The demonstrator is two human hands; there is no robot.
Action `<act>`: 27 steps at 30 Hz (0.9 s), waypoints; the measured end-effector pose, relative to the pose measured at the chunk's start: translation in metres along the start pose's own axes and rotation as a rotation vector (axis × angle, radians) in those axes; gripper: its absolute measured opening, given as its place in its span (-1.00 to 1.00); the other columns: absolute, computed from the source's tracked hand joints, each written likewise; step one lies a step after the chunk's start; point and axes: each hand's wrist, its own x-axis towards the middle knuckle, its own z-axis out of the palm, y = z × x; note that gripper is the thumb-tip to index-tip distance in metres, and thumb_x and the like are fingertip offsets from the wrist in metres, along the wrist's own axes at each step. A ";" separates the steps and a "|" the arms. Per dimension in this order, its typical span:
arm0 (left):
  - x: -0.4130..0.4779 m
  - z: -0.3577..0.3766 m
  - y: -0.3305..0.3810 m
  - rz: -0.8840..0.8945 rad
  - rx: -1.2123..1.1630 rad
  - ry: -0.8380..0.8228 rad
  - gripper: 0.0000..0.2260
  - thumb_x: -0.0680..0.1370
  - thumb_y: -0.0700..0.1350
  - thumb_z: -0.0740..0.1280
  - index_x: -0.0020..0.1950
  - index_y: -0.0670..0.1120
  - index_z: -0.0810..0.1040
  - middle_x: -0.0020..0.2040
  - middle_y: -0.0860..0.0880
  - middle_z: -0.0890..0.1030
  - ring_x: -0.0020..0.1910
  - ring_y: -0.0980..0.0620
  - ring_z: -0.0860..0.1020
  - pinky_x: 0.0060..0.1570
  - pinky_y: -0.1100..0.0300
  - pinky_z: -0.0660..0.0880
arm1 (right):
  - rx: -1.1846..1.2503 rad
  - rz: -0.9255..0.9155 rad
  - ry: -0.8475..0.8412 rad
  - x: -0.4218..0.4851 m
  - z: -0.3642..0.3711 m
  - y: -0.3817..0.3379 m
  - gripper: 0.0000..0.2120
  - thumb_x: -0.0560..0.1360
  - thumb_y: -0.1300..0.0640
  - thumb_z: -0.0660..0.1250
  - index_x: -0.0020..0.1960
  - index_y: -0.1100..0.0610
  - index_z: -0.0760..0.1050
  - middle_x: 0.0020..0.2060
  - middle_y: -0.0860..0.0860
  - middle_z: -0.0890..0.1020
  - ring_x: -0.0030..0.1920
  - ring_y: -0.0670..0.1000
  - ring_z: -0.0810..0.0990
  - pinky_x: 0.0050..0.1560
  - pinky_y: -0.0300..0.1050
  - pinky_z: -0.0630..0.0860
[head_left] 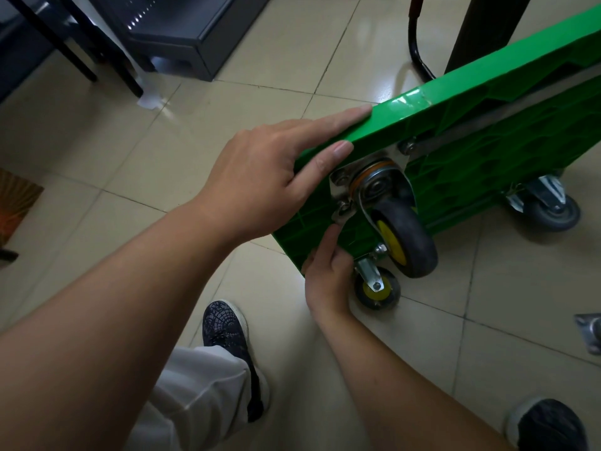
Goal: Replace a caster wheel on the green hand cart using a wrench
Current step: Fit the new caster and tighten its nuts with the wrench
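**Tipped cart held at its caster corner**

Stands over the green hand cart, tipped on edge on the tiled floor with its ribbed underside facing the camera. Lays the left hand on the upper corner, fingers straight along the rim, thumb flat against the underside. Grips the lower edge with the right hand, fingers curled behind it, thumb pressing just beside the mounting plate of the caster wheel bolted there.
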 end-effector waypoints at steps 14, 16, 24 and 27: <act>0.001 -0.001 0.001 -0.010 -0.001 -0.003 -0.62 0.70 0.18 0.13 0.54 0.31 0.32 0.32 0.16 0.60 0.05 0.09 0.61 -0.09 0.01 0.57 | -0.617 -0.340 0.102 0.031 -0.041 -0.001 -0.16 0.55 -0.42 -0.12 -0.08 0.28 0.59 -0.25 0.25 0.65 -0.23 0.27 0.62 -0.26 0.03 0.51; 0.001 -0.001 0.001 -0.011 -0.010 -0.002 -0.62 0.70 0.18 0.13 0.54 0.32 0.32 0.32 0.16 0.60 0.05 0.09 0.61 -0.10 0.03 0.57 | -0.617 -0.355 0.122 0.029 -0.039 -0.001 -0.16 0.54 -0.43 -0.12 -0.11 0.28 0.58 -0.27 0.23 0.65 -0.25 0.26 0.61 -0.28 0.03 0.52; 0.001 0.001 -0.002 -0.027 -0.005 0.012 -0.62 0.70 0.18 0.13 0.53 0.32 0.33 0.28 0.19 0.62 -0.13 0.23 0.50 -0.24 0.18 0.42 | -0.466 -0.222 0.134 0.019 -0.020 -0.001 -0.17 0.42 -0.55 -0.15 -0.15 0.15 0.52 -0.35 0.05 0.60 -0.28 0.19 0.59 -0.29 0.01 0.49; 0.001 0.001 -0.001 -0.021 0.010 0.023 -0.62 0.71 0.16 0.13 0.54 0.31 0.33 0.27 0.17 0.63 -0.01 0.14 0.58 -0.16 0.10 0.50 | -0.460 -0.217 0.136 0.017 -0.019 -0.002 -0.23 0.42 -0.55 -0.13 -0.25 0.12 0.45 -0.45 -0.02 0.51 -0.37 0.14 0.52 -0.34 -0.08 0.35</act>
